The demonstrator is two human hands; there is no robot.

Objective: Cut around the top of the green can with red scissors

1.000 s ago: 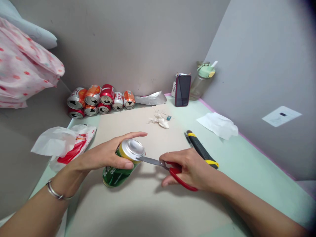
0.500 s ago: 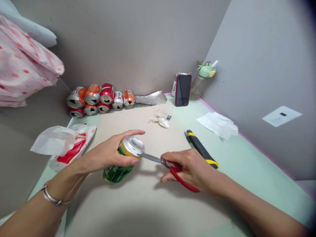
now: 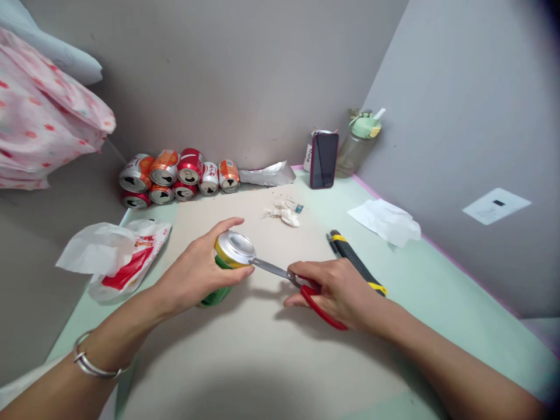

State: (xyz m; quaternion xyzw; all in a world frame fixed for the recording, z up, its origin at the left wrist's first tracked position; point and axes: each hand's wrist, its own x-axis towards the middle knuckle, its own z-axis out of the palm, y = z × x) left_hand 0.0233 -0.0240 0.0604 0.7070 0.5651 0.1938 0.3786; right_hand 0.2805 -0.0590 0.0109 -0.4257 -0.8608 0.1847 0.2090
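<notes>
My left hand [image 3: 199, 265] grips a green and yellow drink can [image 3: 236, 248], tilted with its silver end up and towards the right. The thumb lies along the near side and the fingers reach round the far side. My right hand [image 3: 335, 286] holds red-handled scissors [image 3: 273, 268], its fingers in the loops. The blade points left, and its tip touches the can just under the silver rim. Whether the tip has gone through the metal cannot be made out.
Several empty cans [image 3: 189, 167] lie stacked at the back left beside a cut metal sheet [image 3: 269, 174]. A utility knife [image 3: 356, 259] lies right of my right hand. Further back stand a phone [image 3: 324, 161] and a bottle [image 3: 353, 151]. A plastic bag [image 3: 131, 262] and tissue [image 3: 385, 221] flank the board.
The can has turned a little in my left hand and moved slightly up, so less of its green side shows. The scissors have shifted slightly up with it, tip still at the rim.
</notes>
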